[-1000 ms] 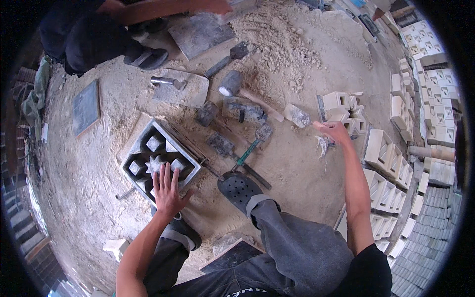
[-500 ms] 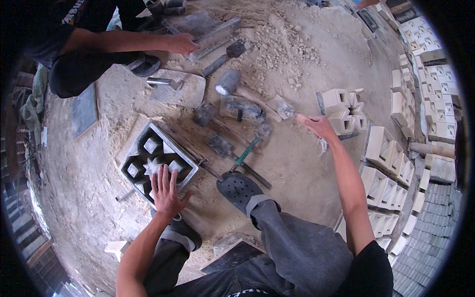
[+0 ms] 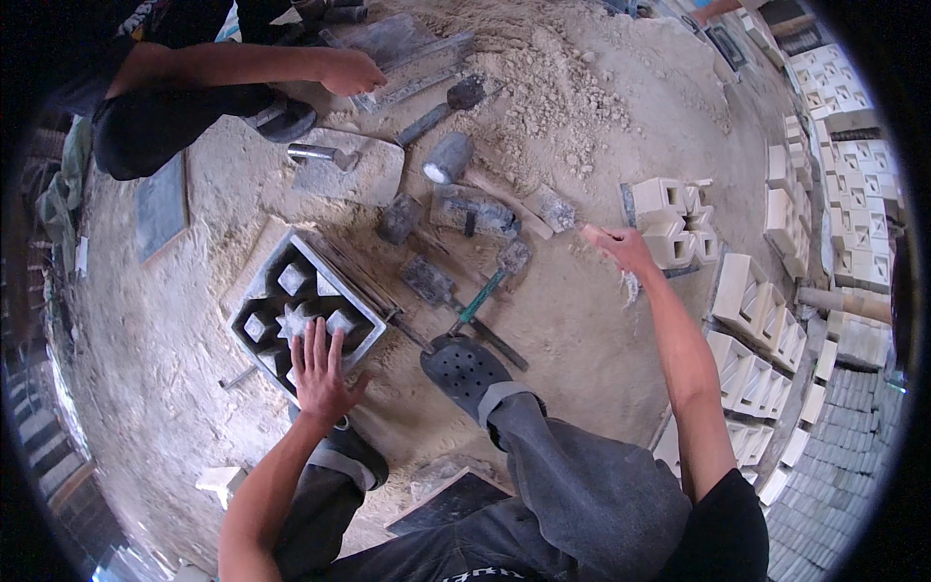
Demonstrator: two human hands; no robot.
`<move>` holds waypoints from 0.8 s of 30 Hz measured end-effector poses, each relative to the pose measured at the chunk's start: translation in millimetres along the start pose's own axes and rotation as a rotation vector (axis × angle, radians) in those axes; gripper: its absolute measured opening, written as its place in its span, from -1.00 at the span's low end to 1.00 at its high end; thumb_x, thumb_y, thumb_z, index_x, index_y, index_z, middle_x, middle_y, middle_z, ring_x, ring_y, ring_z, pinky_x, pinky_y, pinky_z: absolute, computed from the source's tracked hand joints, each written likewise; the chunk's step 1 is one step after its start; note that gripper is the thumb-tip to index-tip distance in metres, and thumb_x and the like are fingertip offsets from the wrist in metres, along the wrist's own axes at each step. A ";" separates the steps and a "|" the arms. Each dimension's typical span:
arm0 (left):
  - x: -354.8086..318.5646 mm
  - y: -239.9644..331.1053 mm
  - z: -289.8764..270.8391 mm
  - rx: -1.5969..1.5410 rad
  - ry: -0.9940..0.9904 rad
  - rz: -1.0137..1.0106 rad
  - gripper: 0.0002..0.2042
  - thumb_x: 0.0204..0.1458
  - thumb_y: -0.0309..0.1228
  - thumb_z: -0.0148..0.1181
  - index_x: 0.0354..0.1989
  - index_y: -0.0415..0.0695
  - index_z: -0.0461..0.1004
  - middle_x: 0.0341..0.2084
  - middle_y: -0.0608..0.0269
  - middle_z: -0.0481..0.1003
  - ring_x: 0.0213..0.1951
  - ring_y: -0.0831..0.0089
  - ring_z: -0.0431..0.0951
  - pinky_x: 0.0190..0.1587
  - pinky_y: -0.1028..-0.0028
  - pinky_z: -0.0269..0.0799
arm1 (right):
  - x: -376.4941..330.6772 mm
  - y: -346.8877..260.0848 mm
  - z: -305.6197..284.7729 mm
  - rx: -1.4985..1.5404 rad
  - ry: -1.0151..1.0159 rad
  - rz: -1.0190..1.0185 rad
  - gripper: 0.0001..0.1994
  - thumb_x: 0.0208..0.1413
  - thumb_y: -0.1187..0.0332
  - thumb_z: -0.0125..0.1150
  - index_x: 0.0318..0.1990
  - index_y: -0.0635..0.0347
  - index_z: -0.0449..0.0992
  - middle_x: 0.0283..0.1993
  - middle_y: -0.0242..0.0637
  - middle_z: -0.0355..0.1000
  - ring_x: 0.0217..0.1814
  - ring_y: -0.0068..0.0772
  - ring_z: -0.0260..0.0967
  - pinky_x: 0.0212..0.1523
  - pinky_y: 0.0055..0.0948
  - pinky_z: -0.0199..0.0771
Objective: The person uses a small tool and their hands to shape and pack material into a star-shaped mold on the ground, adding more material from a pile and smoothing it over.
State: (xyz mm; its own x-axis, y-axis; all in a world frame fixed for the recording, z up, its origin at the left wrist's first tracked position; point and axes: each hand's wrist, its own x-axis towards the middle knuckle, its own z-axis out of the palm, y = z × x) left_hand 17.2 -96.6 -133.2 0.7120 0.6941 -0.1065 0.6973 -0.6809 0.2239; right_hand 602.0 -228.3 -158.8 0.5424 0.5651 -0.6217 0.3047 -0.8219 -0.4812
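My left hand [image 3: 325,378] lies with fingers outstretched on the near side of a metal block mould [image 3: 362,341]. Its fingertips reach the star-shaped core [image 3: 293,320] in the middle, with diamond-shaped cores around it. Out to the right, my right hand [image 3: 626,250] is closed round the handle of a small flat-bladed trowel [image 3: 551,207], its dusty blade pointing left over the ground. Something whitish [image 3: 631,287] hangs below that hand; I cannot make out what it is. A pale star-patterned block [image 3: 663,197] stands just beyond the right hand.
Mallets [image 3: 449,158], a green-handled trowel [image 3: 482,297] and other tools lie between the mould and a sand heap [image 3: 558,87]. Pale blocks [image 3: 756,308] line the right side. Another person's hand [image 3: 351,72] is at the upper left, by a dusty board [image 3: 427,70].
The view has shifted slightly. My left hand stays on the mould and my right hand keeps hold of the trowel. The other person's hand has moved a little.
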 end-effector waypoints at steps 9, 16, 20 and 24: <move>-3.0 -4.2 3.3 0.019 -0.014 -0.011 -0.02 -0.21 -0.03 0.49 0.39 -0.15 0.13 0.44 -0.15 0.03 0.49 -0.05 -0.06 0.47 -0.13 -0.26 | -1.0 0.3 14.0 0.110 0.012 0.092 -0.42 0.02 -0.23 0.35 -0.01 0.05 0.70 -0.49 -0.41 0.48 -0.67 -0.63 0.26 -0.67 -0.53 0.21; -1.1 -1.4 4.4 -0.001 0.000 0.011 -0.02 -0.19 -0.04 0.48 0.40 -0.14 0.11 0.43 -0.16 0.03 0.49 -0.06 -0.05 0.47 -0.13 -0.25 | 13.4 -39.2 61.5 0.244 0.085 -0.001 -0.33 -0.02 -0.31 0.33 -0.09 0.18 0.70 -0.52 -0.37 0.47 -0.70 -0.60 0.27 -0.71 -0.47 0.18; -2.7 -2.9 0.1 -0.003 -0.006 0.000 -0.02 -0.21 -0.05 0.50 0.40 -0.14 0.12 0.43 -0.15 0.04 0.49 -0.05 -0.04 0.47 -0.13 -0.24 | 22.0 -82.5 77.7 0.299 0.132 0.094 -0.37 -0.03 -0.29 0.37 -0.23 0.21 0.69 -0.59 -0.37 0.42 -0.74 -0.57 0.25 -0.74 -0.46 0.16; -0.8 -0.9 -0.7 -0.018 0.012 0.007 -0.02 -0.22 -0.04 0.51 0.39 -0.14 0.14 0.43 -0.15 0.05 0.48 -0.04 -0.04 0.47 -0.12 -0.23 | 42.6 -98.4 89.9 0.447 0.139 0.130 -0.40 -0.06 -0.28 0.39 -0.44 0.19 0.55 -0.60 -0.37 0.38 -0.75 -0.54 0.22 -0.76 -0.43 0.12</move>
State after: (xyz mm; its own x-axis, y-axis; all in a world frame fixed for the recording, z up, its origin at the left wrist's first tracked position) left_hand 15.9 -96.4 -132.7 0.7160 0.6919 -0.0930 0.6903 -0.6818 0.2421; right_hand 524.8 -117.0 -193.5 0.6626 0.4200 -0.6201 -0.1221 -0.7563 -0.6428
